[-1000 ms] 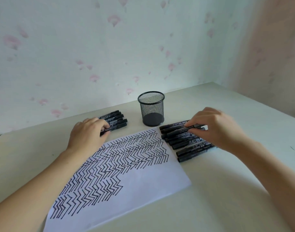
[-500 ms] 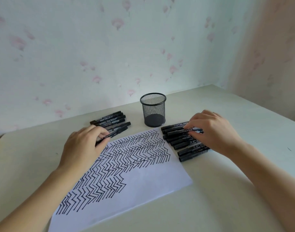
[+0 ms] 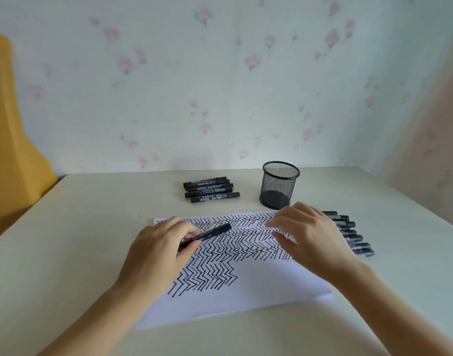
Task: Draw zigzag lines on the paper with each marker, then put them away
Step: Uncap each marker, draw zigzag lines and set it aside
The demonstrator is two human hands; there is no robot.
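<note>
Gripping a marker [image 3: 207, 233] over the paper [image 3: 258, 291], the left hand [image 3: 158, 253] is readying it to draw; the right hand [image 3: 310, 240], fingers spread and empty, is hovering over the paper's right part, likely reaching to uncap.

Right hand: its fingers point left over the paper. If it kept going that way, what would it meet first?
Probably the marker that the left hand holds over the paper. The right hand seems level with it, though depth is unclear.
</note>
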